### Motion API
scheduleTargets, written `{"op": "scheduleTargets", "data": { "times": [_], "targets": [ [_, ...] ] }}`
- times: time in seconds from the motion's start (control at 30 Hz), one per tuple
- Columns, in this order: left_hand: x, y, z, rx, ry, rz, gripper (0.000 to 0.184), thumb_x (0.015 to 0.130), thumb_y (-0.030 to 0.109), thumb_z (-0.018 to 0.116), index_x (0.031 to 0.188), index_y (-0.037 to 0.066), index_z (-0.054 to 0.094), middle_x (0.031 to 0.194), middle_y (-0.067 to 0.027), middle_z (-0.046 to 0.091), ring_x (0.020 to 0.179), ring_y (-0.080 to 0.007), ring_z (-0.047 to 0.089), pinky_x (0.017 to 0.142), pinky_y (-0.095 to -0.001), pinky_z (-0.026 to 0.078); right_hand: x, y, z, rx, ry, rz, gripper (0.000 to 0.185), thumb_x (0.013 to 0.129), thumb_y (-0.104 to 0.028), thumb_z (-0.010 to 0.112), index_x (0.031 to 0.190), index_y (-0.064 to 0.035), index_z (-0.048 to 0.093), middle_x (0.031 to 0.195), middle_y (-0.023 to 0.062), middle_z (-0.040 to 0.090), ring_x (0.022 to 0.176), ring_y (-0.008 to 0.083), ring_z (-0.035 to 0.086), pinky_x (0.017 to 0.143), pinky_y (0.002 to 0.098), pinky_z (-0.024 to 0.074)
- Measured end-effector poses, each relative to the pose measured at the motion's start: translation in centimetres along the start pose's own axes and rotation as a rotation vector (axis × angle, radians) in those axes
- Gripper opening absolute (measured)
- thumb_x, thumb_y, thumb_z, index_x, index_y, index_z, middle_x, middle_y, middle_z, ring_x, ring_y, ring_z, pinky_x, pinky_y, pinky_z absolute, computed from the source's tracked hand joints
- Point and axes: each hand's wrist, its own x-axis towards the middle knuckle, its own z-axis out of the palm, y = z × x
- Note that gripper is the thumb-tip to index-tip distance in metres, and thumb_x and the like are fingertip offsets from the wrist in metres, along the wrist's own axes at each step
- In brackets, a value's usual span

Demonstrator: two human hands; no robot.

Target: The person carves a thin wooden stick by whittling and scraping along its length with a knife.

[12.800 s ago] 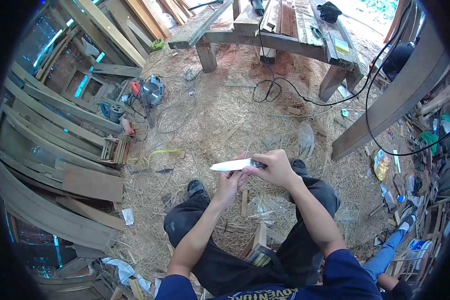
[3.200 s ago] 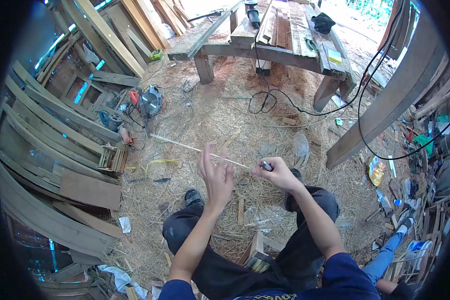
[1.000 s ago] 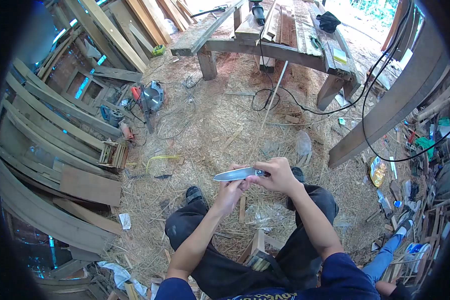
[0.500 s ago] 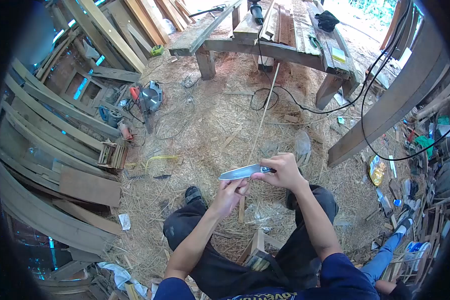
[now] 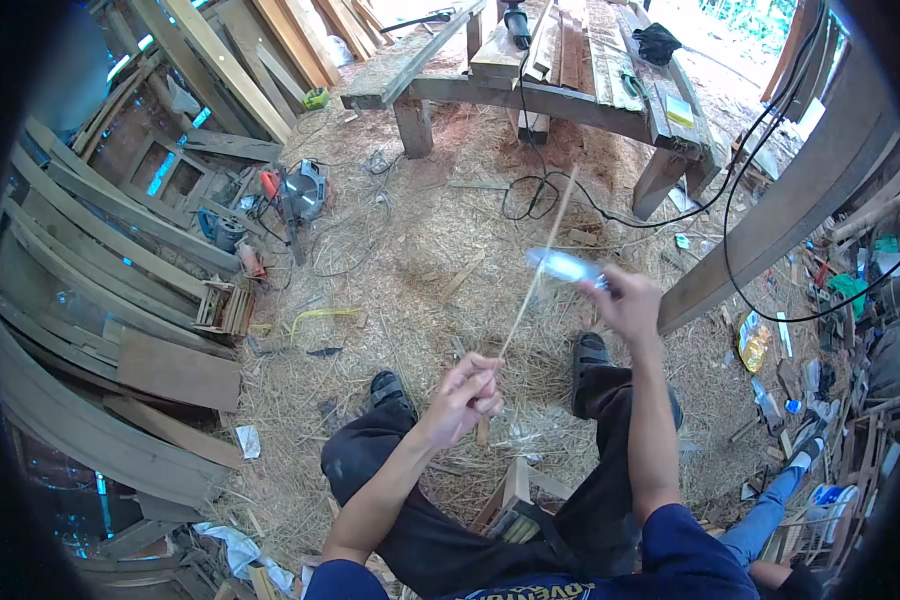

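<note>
My left hand [image 5: 460, 402] is closed around the lower end of a long, thin wooden strip [image 5: 526, 308], which slants up and away to the right. In my right hand [image 5: 628, 306] is a knife [image 5: 570, 267], its blade pointing left and blurred by motion. The blade crosses the strip partway up; whether they touch I cannot tell. Between my knees is a small wooden frame-like piece [image 5: 515, 490].
A wooden workbench [image 5: 570, 105] with boards stands ahead. A circular saw [image 5: 300, 192] and cables lie on the straw-strewn floor [image 5: 400, 260]. Planks [image 5: 180, 375] lean at left. A wooden post [image 5: 770, 215] slants at right, near another person's leg [image 5: 770, 510].
My right hand has carried the knife up, away and to the right, off my left fingers. The strip's far end has shifted and is blurred. My left hand stays nearly in place.
</note>
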Motion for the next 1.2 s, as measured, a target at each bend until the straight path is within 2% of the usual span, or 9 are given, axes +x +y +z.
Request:
{"op": "scheduleTargets", "data": {
  "times": [0.17, 0.3, 0.37, 0.57, 0.77, 0.87, 0.97, 1.07, 1.2],
  "targets": [
    [-0.3, -0.5, -1.9, 0.156, 0.008, -0.094, 0.028, 0.106, 0.019, 0.047, 0.130, 0.003, 0.050, 0.074, 0.0036, 0.036, 0.062, -0.0077, 0.035, 0.063, -0.0273, 0.037, -1.8, -0.5, 0.4, 0.042, -0.015, 0.118, 0.042, 0.081, -0.048, 0.077, 0.069, -0.0093, 0.066, 0.053, 0.0082, 0.056, 0.050, 0.0257, 0.060, 0.050, 0.0371, 0.0445],
    [0.1, 0.1, -0.8, 0.314, 0.128, -0.144, 0.032, 0.108, 0.022, 0.044, 0.133, 0.003, 0.048, 0.074, 0.0033, 0.038, 0.062, -0.0070, 0.035, 0.059, -0.0231, 0.035, -0.9, -2.5, 1.6, 0.070, -0.104, -0.029, 0.041, 0.081, -0.050, 0.076, 0.074, -0.0102, 0.069, 0.054, 0.0088, 0.059, 0.051, 0.0267, 0.063, 0.050, 0.0373, 0.0457],
    [1.0, 0.8, 0.3, 0.321, 0.149, -0.073, 0.032, 0.108, 0.023, 0.043, 0.133, 0.003, 0.047, 0.074, 0.0027, 0.040, 0.062, -0.0067, 0.036, 0.057, -0.0231, 0.035, -1.4, -3.4, 2.4, 0.111, -0.126, -0.061, 0.041, 0.082, -0.050, 0.076, 0.074, -0.0106, 0.069, 0.054, 0.0081, 0.059, 0.050, 0.0264, 0.062, 0.050, 0.0370, 0.0458],
    [3.2, 0.7, 0.5, 0.156, 0.262, 0.125, 0.018, 0.108, 0.020, 0.044, 0.123, 0.010, 0.046, 0.071, 0.0000, 0.042, 0.052, -0.0086, 0.037, 0.051, -0.0251, 0.034, -1.9, -4.7, 3.4, 0.167, -0.188, -0.104, 0.041, 0.082, -0.051, 0.076, 0.076, -0.0107, 0.069, 0.052, 0.0069, 0.058, 0.048, 0.0251, 0.061, 0.048, 0.0361, 0.0447],
    [3.4, 1.1, 1.4, 0.097, 0.231, 0.087, 0.019, 0.108, 0.019, 0.043, 0.125, 0.012, 0.047, 0.065, 0.0036, 0.036, 0.048, -0.0073, 0.029, 0.047, -0.0256, 0.029, -2.2, -4.3, 3.6, 0.226, -0.201, -0.034, 0.040, 0.081, -0.046, 0.079, 0.080, -0.0074, 0.070, 0.052, 0.0081, 0.055, 0.048, 0.0261, 0.061, 0.048, 0.0365, 0.0443],
    [3.6, 0.6, 0.5, 0.075, 0.214, 0.103, 0.017, 0.108, 0.020, 0.045, 0.120, 0.012, 0.053, 0.064, 0.0050, 0.034, 0.048, -0.0064, 0.029, 0.046, -0.0244, 0.028, -2.1, -4.9, 3.8, 0.251, -0.231, -0.011, 0.039, 0.081, -0.046, 0.079, 0.079, -0.0074, 0.071, 0.052, 0.0089, 0.056, 0.049, 0.0266, 0.061, 0.048, 0.0370, 0.0446],
    [3.5, -0.1, -0.2, 0.223, 0.200, 0.047, 0.022, 0.108, 0.019, 0.046, 0.126, 0.011, 0.057, 0.066, 0.0061, 0.032, 0.050, -0.0052, 0.027, 0.047, -0.0238, 0.026, -2.1, -5.1, 3.8, 0.239, -0.262, -0.100, 0.039, 0.082, -0.051, 0.075, 0.083, -0.0119, 0.073, 0.054, 0.0073, 0.060, 0.049, 0.0262, 0.062, 0.050, 0.0372, 0.0463],
    [3.1, -0.8, 0.4, 0.372, 0.187, -0.037, 0.015, 0.107, 0.022, 0.048, 0.110, 0.012, 0.059, 0.065, 0.0064, 0.033, 0.049, -0.0047, 0.030, 0.046, -0.0231, 0.028, -2.5, -5.8, 4.4, 0.305, -0.247, -0.203, 0.039, 0.082, -0.051, 0.075, 0.083, -0.0120, 0.073, 0.055, 0.0061, 0.061, 0.050, 0.0256, 0.062, 0.051, 0.0365, 0.0459],
    [2.7, -1.2, 0.8, 0.283, 0.192, -0.102, 0.019, 0.107, 0.026, 0.048, 0.115, 0.012, 0.058, 0.065, 0.0073, 0.032, 0.047, -0.0037, 0.030, 0.044, -0.0214, 0.027, -2.1, -5.1, 3.9, 0.270, -0.222, -0.254, 0.039, 0.080, -0.052, 0.076, 0.083, -0.0127, 0.073, 0.057, 0.0052, 0.063, 0.051, 0.0241, 0.062, 0.054, 0.0357, 0.0456]
  ]
}}
